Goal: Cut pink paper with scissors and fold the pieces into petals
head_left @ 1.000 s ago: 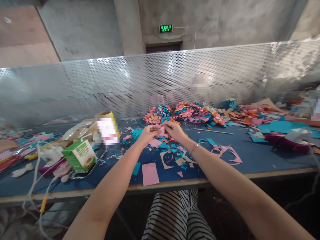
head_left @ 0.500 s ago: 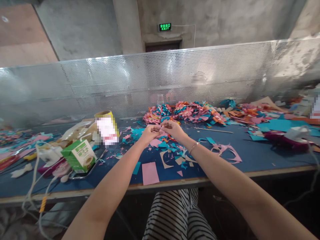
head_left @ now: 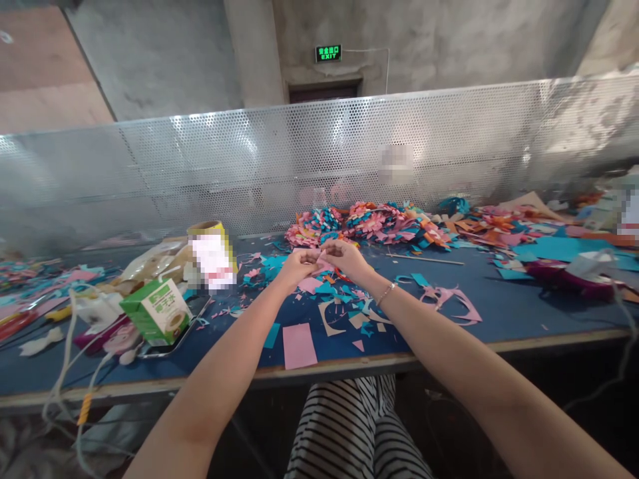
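Observation:
My left hand (head_left: 300, 265) and my right hand (head_left: 343, 258) meet above the middle of the blue table. Between their closed fingertips is a small pink piece (head_left: 325, 265), paper or felt by its look, mostly covered by the fingers. Blue, pink and beige scraps (head_left: 344, 293) lie scattered beneath the hands. Nearer the front edge rests a flat pink rectangle (head_left: 299, 346). A beige sheet with a round cut-out (head_left: 327, 320) lies beside it. Behind my hands is a heap of pink, blue and orange cut flower-like pieces (head_left: 369, 223).
At left stand a green and white drink carton (head_left: 157, 309) and a yellow-rimmed roll (head_left: 212, 226), near white cables (head_left: 70, 346). A thin stick (head_left: 426, 259) lies at right, with a purple object (head_left: 574, 283) beyond it. A perforated metal screen (head_left: 309, 153) runs along the back.
Both hands stay at nearly the same spot, still pinching the small pink piece. The whole view has shifted very slightly.

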Action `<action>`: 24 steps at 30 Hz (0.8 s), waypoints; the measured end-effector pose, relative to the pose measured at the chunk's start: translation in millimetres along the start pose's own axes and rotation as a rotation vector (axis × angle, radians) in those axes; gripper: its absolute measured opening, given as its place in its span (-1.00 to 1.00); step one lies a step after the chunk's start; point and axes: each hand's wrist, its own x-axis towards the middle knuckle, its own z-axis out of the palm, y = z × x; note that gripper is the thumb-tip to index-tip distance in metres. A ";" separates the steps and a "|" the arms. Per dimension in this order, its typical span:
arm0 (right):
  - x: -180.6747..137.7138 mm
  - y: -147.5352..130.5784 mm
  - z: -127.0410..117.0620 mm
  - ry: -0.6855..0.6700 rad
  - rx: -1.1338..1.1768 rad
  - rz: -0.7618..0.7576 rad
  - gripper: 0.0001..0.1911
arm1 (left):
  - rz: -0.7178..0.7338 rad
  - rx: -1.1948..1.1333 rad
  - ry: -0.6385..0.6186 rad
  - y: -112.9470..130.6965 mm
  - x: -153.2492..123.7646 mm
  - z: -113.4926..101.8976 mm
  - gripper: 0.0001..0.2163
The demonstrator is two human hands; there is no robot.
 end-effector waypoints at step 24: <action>-3.3 -2.3 9.4 0.062 0.165 0.061 -0.69 | 0.048 0.083 0.050 1.0 -1.5 9.6 -0.77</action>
